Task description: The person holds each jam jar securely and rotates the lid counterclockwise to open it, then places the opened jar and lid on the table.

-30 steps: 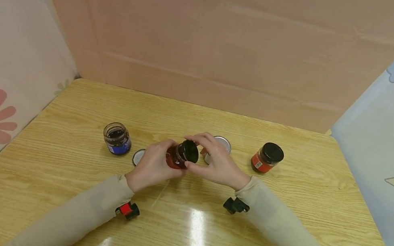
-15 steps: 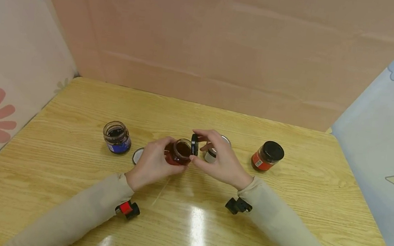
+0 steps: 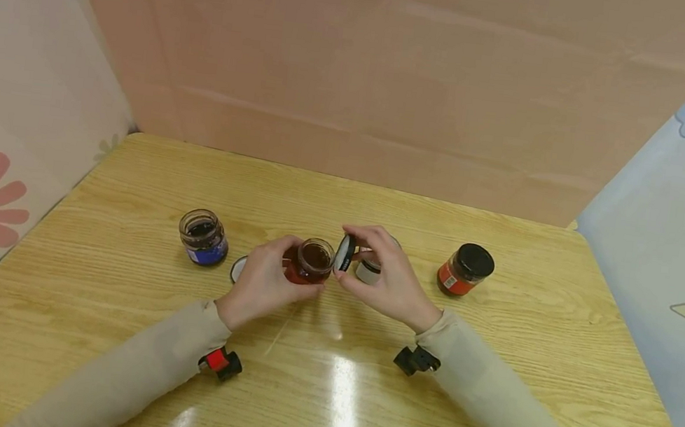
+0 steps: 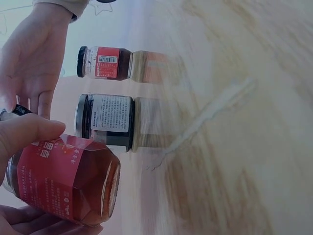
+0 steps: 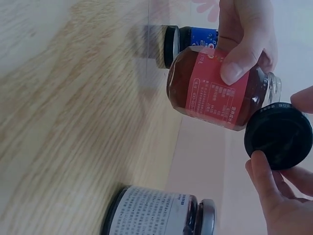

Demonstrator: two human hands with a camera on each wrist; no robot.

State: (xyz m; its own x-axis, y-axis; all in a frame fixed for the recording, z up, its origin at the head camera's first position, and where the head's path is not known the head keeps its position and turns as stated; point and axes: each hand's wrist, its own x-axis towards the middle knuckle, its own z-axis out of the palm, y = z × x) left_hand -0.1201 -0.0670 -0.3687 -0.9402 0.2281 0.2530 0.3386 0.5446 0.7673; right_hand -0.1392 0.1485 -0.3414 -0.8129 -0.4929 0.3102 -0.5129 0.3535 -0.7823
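My left hand [image 3: 265,276] grips a jam jar [image 4: 73,178] with a red label, its mouth uncovered in the head view. In the right wrist view the thumb lies across that label. Just right of the jar, my right hand [image 3: 387,275] pinches a black lid [image 5: 279,134] by its rim. The lid stands on edge, its pale inside turned toward the jar, close to the glass rim. Behind my right hand is a jar with a white label [image 5: 151,213] and a silver lid, partly hidden in the head view.
An uncovered jar with a blue label [image 3: 205,240] stands on the wooden table [image 3: 322,394] at left. Beside it a loose lid [image 3: 237,269] lies partly behind my left hand. At right stands a black-lidded jar with a red label [image 3: 464,270]. Papered walls enclose the back and sides.
The black lid has come off the held jar and moved right in my right hand, tipping up on edge. My left hand still holds the jar in nearly the same place.
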